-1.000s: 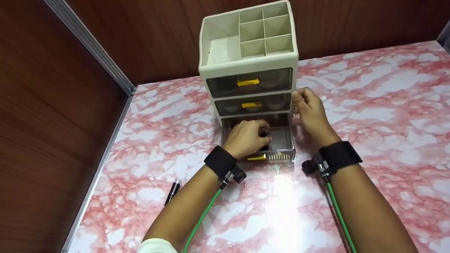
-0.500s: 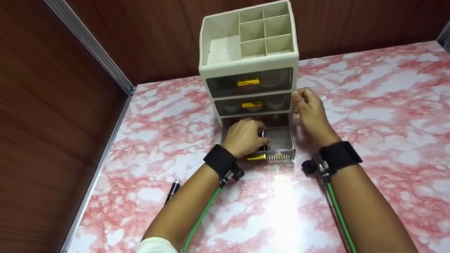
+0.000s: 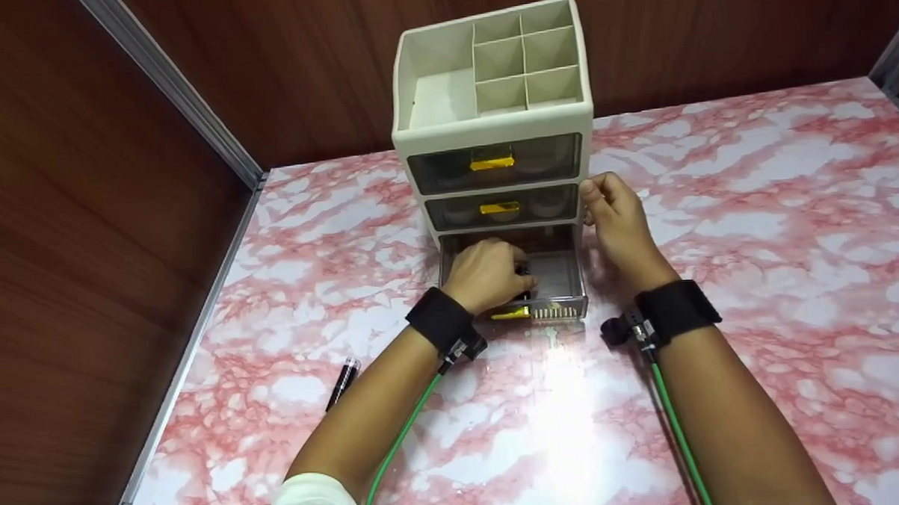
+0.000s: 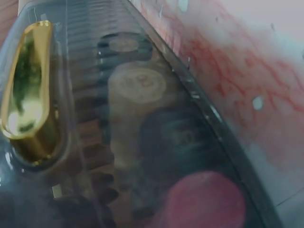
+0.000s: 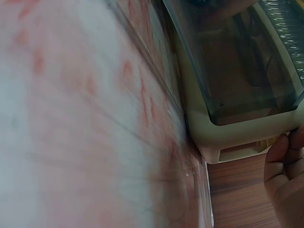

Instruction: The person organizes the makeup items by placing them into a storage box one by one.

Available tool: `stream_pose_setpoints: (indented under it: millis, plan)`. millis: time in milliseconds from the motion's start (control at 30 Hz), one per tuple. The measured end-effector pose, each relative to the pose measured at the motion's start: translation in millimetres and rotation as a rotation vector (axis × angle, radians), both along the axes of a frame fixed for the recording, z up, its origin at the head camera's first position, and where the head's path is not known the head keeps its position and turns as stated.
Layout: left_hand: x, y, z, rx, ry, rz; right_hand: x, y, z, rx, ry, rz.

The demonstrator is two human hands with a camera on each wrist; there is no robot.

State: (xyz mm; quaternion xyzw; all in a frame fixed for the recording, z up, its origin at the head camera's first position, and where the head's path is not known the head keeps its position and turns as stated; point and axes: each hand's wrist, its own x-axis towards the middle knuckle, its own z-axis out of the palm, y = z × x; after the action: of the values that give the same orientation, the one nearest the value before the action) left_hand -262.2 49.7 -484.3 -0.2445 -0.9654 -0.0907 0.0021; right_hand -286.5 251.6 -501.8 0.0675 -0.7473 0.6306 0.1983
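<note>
A cream drawer organizer (image 3: 493, 124) stands upright, its clear bottom drawer (image 3: 559, 275) pulled out. My left hand (image 3: 488, 273) reaches down into that drawer, thumb and fingers bent around a small black stick-like thing (image 3: 523, 271), mostly covered by the hand. Through the clear drawer front, the left wrist view shows the gold handle (image 4: 28, 85), blurred dark and pale shapes and a pinkish round patch (image 4: 204, 202). At the organizer's right side, my right hand (image 3: 619, 220) grips its edge between thumb and curled fingers; part of this hand (image 5: 287, 175) enters the right wrist view.
A black tube with a clear end (image 3: 343, 383) lies on the pink-and-white marbled table (image 3: 757, 272), beside my left forearm. The two upper drawers (image 3: 499, 165) are closed. Divided compartments (image 3: 525, 63) top the organizer. Brown wood-look panels (image 3: 323, 70) stand behind and at the left.
My left hand has shifted very slightly left inside the drawer, and the black thing shows less than half a second ago. My right hand keeps its place; the whole view has drifted a little.
</note>
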Motion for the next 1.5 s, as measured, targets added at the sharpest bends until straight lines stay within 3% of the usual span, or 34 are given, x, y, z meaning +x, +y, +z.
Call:
stream_pose_setpoints:
  millis: [467, 733, 867, 967, 1100, 1333, 1500]
  plan:
    - [-0.5, -0.7, 2.0, -0.012, -0.055, 0.018, 20.9, -8.1, 24.5, -0.015, -0.025, 0.042]
    - [-0.2, -1.5, 2.4, 0.003, -0.048, 0.019, 16.7, -4.3, 19.0, -0.059, -0.079, 0.087]
    - [0.1, -2.7, 2.7, 0.006, -0.02, -0.001, 5.7, -1.3, 8.8, -0.027, -0.039, 0.05]
    - [0.4, -2.3, 3.3, 0.0, -0.008, -0.015, 8.5, -3.2, 13.8, -0.003, -0.008, 0.022]
    - [0.8, -2.4, 3.4, -0.001, -0.024, -0.014, 19.4, -7.2, 25.0, -0.019, -0.031, 0.042]
    - [1.9, -3.9, 3.2, 0.013, -0.038, -0.009, 20.3, -7.0, 22.9, -0.025, -0.047, 0.062]
    - [2.2, -5.0, 2.3, 0.047, -0.004, -0.022, 21.7, -6.6, 23.4, -0.021, -0.05, 0.068]
